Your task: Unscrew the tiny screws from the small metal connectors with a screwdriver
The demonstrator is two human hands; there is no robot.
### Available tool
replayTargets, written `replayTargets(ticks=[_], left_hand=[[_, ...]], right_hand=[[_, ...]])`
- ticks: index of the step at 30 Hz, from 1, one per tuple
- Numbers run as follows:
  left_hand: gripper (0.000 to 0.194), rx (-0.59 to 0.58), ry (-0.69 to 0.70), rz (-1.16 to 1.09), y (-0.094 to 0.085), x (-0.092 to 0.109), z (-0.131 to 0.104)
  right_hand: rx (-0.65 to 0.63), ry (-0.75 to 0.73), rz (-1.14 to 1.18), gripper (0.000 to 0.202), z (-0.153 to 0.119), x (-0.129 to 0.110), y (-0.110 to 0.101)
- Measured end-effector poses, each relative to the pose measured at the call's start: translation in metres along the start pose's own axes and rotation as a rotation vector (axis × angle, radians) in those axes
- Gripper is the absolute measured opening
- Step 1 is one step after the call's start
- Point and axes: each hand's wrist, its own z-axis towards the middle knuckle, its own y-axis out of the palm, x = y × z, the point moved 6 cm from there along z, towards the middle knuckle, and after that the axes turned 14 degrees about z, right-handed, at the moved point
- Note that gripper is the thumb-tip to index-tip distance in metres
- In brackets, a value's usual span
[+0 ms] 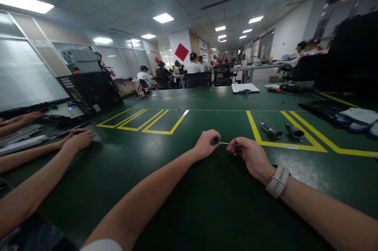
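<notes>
Near the middle of the green table [165, 188], my left hand [204, 144] is closed around a dark round metal part [215, 141], its ring-shaped end facing me. My right hand [252, 156], with a watch on the wrist, pinches a thin screwdriver [225, 143]. The bright shaft points left and its tip meets the part's side by my left fingers; exactly where it touches is too small to tell. Right of my hands, two similar grey metal parts, one with a long stem [272, 130] and one shorter [294, 131], lie inside a yellow-taped box.
Yellow tape outlines [159, 132] mark the table. A clipboard with paper [245, 88] lies at the far edge, tools [279, 89] to its right. Blue-rimmed bins [356, 125] stand far right. A co-worker's hands [78, 138] rest at the left, near a black case [91, 91].
</notes>
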Motion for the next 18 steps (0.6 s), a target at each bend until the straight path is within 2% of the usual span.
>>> replayTargets(ticks=[6, 10, 18], left_hand=[[0.013, -0.02, -0.055, -0.198, 0.0021, -0.0054, 0.0014], [0.015, -0.025, -0.047, -0.242, 0.0033, -0.0053, 0.0017], [0.005, -0.001, -0.047, 0.093, 0.0002, -0.0011, 0.0]], right_hand=[[0.0, 0.014, 0.034, 0.02, -0.0003, -0.0002, -0.0011], [-0.003, 0.01, 0.025, 0.021, 0.0, 0.001, -0.0018], [0.005, -0.05, -0.066, 0.018, -0.0032, 0.0019, 0.0031]])
